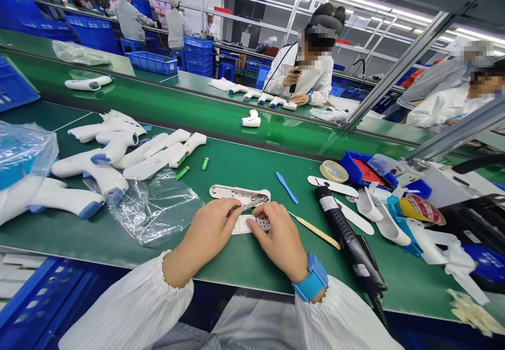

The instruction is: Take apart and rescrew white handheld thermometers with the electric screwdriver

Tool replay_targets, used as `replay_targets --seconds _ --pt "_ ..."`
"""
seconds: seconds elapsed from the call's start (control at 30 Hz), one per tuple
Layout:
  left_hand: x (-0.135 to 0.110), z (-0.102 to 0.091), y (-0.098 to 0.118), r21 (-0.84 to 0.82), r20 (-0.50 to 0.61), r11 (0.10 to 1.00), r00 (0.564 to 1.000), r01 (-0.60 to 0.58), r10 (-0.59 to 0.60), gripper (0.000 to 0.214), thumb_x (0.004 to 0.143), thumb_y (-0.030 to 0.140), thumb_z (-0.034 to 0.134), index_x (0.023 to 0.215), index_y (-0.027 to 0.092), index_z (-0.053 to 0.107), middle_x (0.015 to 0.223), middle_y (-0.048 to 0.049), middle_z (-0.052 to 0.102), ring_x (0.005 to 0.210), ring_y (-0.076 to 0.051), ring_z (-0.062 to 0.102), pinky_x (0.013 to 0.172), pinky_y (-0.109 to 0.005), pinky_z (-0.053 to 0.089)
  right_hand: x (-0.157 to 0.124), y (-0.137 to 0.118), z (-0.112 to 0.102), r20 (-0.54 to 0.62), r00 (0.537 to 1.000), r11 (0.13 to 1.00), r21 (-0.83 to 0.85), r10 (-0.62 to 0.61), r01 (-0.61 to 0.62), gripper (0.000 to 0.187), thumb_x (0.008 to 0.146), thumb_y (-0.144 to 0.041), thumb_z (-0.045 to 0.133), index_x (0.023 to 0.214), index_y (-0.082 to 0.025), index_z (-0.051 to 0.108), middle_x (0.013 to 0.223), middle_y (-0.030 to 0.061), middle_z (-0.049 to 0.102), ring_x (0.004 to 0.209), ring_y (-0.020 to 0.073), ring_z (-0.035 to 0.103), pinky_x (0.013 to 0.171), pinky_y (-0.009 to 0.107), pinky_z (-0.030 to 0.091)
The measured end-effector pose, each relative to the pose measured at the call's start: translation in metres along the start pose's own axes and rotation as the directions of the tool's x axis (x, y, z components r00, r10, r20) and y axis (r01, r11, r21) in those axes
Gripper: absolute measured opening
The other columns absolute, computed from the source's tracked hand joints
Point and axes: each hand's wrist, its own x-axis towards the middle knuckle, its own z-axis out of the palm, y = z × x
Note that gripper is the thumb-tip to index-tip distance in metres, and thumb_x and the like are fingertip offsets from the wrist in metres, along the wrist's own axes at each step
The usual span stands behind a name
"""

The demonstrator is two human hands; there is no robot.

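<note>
An open white plastic casing half (225,191) lies on the green bench, a small wire loop showing inside its right end. Just below it is a white panel with a grid of small openings (240,226). My left hand (211,230) is closed, thumb and fingers pinching a thin greyish strip (249,206) between casing and panel. The far end of the strip meets the casing. Curled over the panel's right part, my right hand (279,234) grips it and partly covers the grid. A blue wristband (311,280) is on my right wrist.
White-and-blue thermometer-like guns (94,166) and clear bags (152,208) lie left, near green batteries (182,172). Right are a blue pry tool (286,187), a pale stick tool (315,230), a black electric screwdriver (347,245) and a tape roll (334,171). A co-worker (303,71) works across the conveyor (221,113).
</note>
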Motion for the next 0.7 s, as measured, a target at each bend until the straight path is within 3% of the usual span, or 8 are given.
replay_targets --seconds 0.2,0.33,0.4,0.47,0.57,0.63,0.7 --pt "0.0 -0.001 0.002 0.015 0.016 1.0 1.0 0.027 -0.027 0.021 0.086 0.027 0.043 0.098 0.021 0.059 0.096 -0.0024 0.068 0.086 -0.02 0.061 0.072 -0.03 0.046 -0.014 0.002 -0.005 -0.089 0.988 0.991 -0.063 -0.124 0.119 0.019 0.086 -0.018 0.046 0.099 -0.02 0.06 0.091 0.0069 0.056 0.083 0.0204 0.049 0.071 0.034 0.044" --pt "-0.001 -0.002 0.003 0.019 0.016 0.999 0.999 0.027 -0.028 0.022 0.086 0.028 0.042 0.098 0.022 0.059 0.095 -0.0018 0.068 0.086 -0.019 0.062 0.072 -0.03 0.045 -0.029 0.004 -0.005 -0.055 0.969 0.935 -0.282 -0.239 0.215 0.039 0.08 -0.005 0.04 0.112 -0.02 0.058 0.109 0.0129 0.053 0.094 0.0275 0.047 0.075 0.043 0.044" --pt "-0.001 -0.002 0.003 0.028 0.001 0.999 1.0 0.022 -0.022 0.022 0.086 0.028 0.043 0.099 0.022 0.06 0.094 -0.0016 0.068 0.084 -0.019 0.062 0.071 -0.029 0.045 -0.032 0.004 -0.005 -0.037 0.967 0.922 -0.312 -0.251 0.227 0.042 0.078 -0.002 0.038 0.111 -0.02 0.058 0.113 0.014 0.052 0.099 0.0301 0.046 0.077 0.047 0.043" --pt "-0.002 -0.001 0.002 0.024 -0.013 1.0 1.0 0.018 -0.018 0.022 0.086 0.028 0.044 0.098 0.022 0.06 0.094 -0.0014 0.069 0.084 -0.019 0.063 0.07 -0.029 0.046 -0.029 0.005 -0.006 -0.072 0.974 0.96 -0.2 -0.214 0.196 0.034 0.082 -0.007 0.039 0.108 -0.019 0.057 0.111 0.0133 0.054 0.1 0.0285 0.047 0.08 0.046 0.043" --pt "-0.003 -0.001 0.001 -0.01 -0.035 1.0 0.999 0.001 -0.001 0.02 0.085 0.028 0.046 0.096 0.023 0.062 0.094 -0.0002 0.069 0.083 -0.017 0.063 0.071 -0.028 0.046 -0.016 0.004 -0.009 -0.123 0.992 0.989 0.136 -0.033 0.05 0.025 0.087 -0.024 0.045 0.111 -0.019 0.05 0.097 0.0098 0.06 0.088 0.0218 0.054 0.077 0.039 0.047" --pt "-0.003 -0.002 0.002 -0.019 -0.048 0.999 0.999 -0.026 0.025 0.019 0.085 0.028 0.047 0.094 0.024 0.064 0.094 0.0003 0.069 0.085 -0.017 0.063 0.073 -0.027 0.046 -0.006 0.003 -0.009 -0.08 0.993 0.94 0.339 0.083 -0.051 0.028 0.087 -0.033 0.048 0.111 -0.018 0.047 0.09 0.0065 0.062 0.078 0.0177 0.057 0.072 0.033 0.048" --pt "-0.003 -0.003 0.003 0.008 -0.05 0.999 0.998 -0.031 0.031 0.019 0.085 0.028 0.047 0.091 0.025 0.065 0.096 0.0 0.067 0.084 -0.017 0.062 0.072 -0.027 0.047 0.004 0.002 -0.008 -0.025 0.992 0.879 0.467 0.121 -0.096 0.025 0.085 -0.036 0.049 0.102 -0.018 0.051 0.085 0.0043 0.062 0.073 0.015 0.058 0.067 0.028 0.048"
